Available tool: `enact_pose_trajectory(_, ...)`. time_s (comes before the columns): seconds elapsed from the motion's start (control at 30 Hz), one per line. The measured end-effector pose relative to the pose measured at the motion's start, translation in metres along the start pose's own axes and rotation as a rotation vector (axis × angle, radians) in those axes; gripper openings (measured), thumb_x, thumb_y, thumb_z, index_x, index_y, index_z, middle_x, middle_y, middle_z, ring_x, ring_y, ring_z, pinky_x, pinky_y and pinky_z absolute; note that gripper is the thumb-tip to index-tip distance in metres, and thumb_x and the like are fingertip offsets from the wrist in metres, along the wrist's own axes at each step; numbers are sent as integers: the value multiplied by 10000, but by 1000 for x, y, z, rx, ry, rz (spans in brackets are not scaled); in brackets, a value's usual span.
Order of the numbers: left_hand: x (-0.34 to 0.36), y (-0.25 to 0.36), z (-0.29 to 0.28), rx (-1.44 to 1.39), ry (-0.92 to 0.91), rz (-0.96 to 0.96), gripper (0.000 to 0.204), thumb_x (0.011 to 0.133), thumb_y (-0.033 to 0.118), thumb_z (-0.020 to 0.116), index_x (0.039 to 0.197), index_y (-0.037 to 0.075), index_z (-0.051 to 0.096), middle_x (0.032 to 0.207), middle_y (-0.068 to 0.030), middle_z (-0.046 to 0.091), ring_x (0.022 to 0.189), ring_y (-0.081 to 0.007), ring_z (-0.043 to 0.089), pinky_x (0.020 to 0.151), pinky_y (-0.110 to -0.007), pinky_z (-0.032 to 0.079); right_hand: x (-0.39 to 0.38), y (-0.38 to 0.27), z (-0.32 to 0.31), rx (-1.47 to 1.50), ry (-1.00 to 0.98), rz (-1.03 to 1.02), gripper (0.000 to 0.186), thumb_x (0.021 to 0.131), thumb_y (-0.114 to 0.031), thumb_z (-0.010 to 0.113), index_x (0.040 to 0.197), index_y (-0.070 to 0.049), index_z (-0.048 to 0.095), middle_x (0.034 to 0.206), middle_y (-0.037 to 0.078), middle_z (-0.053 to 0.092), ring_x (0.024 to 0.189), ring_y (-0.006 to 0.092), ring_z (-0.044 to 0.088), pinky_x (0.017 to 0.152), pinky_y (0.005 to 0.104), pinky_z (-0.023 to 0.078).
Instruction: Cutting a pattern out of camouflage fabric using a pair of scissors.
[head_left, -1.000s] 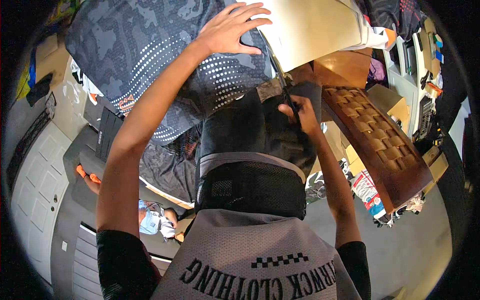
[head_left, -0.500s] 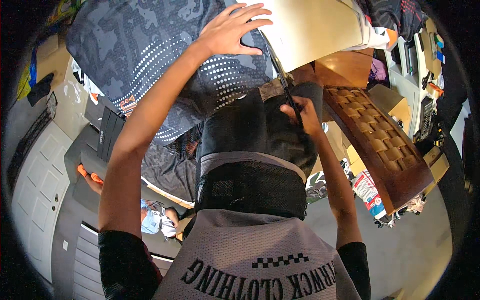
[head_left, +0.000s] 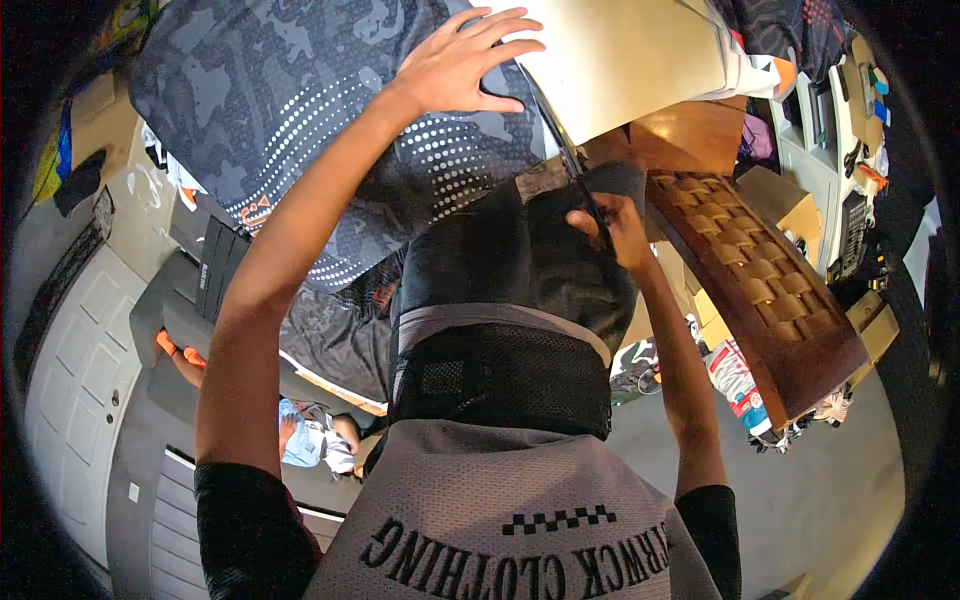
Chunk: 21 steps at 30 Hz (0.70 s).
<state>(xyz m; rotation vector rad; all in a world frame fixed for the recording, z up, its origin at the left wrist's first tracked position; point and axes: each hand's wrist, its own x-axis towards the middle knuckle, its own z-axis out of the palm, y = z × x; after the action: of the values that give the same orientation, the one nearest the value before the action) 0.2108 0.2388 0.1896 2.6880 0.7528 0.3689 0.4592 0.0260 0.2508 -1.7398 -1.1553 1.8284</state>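
Dark camouflage-patterned fabric [head_left: 300,60] with bands of white dots spreads in front of me and hangs toward my lap. My left hand [head_left: 468,62] lies flat on it with spread fingers, their tips reaching toward a large cream sheet [head_left: 620,60], perhaps card or paper. My right hand [head_left: 622,232] is closed around the handles of long dark scissors [head_left: 572,160]. Their blades point away from me, along the fabric's right edge beside the sheet. Whether any fabric lies between the blades cannot be made out.
A wooden seat with a woven panel [head_left: 750,250] stands at my right, near a cardboard box [head_left: 785,205] and white shelving [head_left: 810,140]. Another person's legs in orange [head_left: 185,350] show at the left, near a white door [head_left: 80,370]. Clothes and packages lie low on the right.
My right hand and the scissors have shifted very slightly to the right and toward me. My left hand stays flat in place on the fabric.
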Motion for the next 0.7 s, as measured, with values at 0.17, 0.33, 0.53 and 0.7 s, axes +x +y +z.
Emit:
enact_pose_trajectory(0.17,0,0,0,-4,0,2,703,788,588,663,1382,257,486,1499,76,402,1425,-134,319,1193,-386,212,0,-4,-3,-18,-17,5,309,888,-190,681,660,-115,485,598,-64,399,535,68,314,509,246,261)
enact_pose_trajectory(0.33,-1,-1,-1,-7,-1,3,704,785,585,665,1381,256,487,1498,73,403,1426,-134,318,1192,-387,214,-2,-10,-3,-7,-26,31,317,892,-185,676,652,-114,481,591,-64,399,532,64,317,507,245,258)
enact_pose_trajectory(0.53,0,0,-1,-13,-1,7,704,783,581,668,1379,254,488,1497,70,405,1427,-134,317,1190,-389,216,-1,5,-2,-34,-11,19,332,891,-170,678,635,-114,474,571,-57,417,515,63,329,495,248,261)
enact_pose_trajectory(0.7,-1,0,-1,-15,-2,8,704,780,578,670,1378,253,489,1496,68,406,1428,-134,316,1188,-391,218,-2,2,0,-33,9,-63,338,880,-159,698,627,-111,479,557,-51,435,495,65,337,481,252,269)
